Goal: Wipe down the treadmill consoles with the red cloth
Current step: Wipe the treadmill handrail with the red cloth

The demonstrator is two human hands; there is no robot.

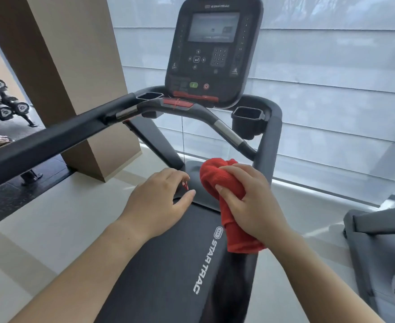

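The treadmill console (212, 50) stands upright ahead of me, dark with a screen, keypad, a green and a red button. A thin safety cord (182, 141) hangs from the red stop bar (177, 104) down to a small red clip (186, 184). My left hand (159, 201) pinches that clip between thumb and fingers, low over the belt. My right hand (250, 201) grips the bunched red cloth (217, 176), whose tail hangs down below the hand. Both hands are well below the console.
Black handrails (52, 141) run left and a curved grip bar (229, 134) crosses in front. Cup holders (247, 115) flank the console. A beige pillar (75, 78) and dumbbell rack (0, 106) stand left; a second treadmill (378, 252) is at right. Window blinds fill the background.
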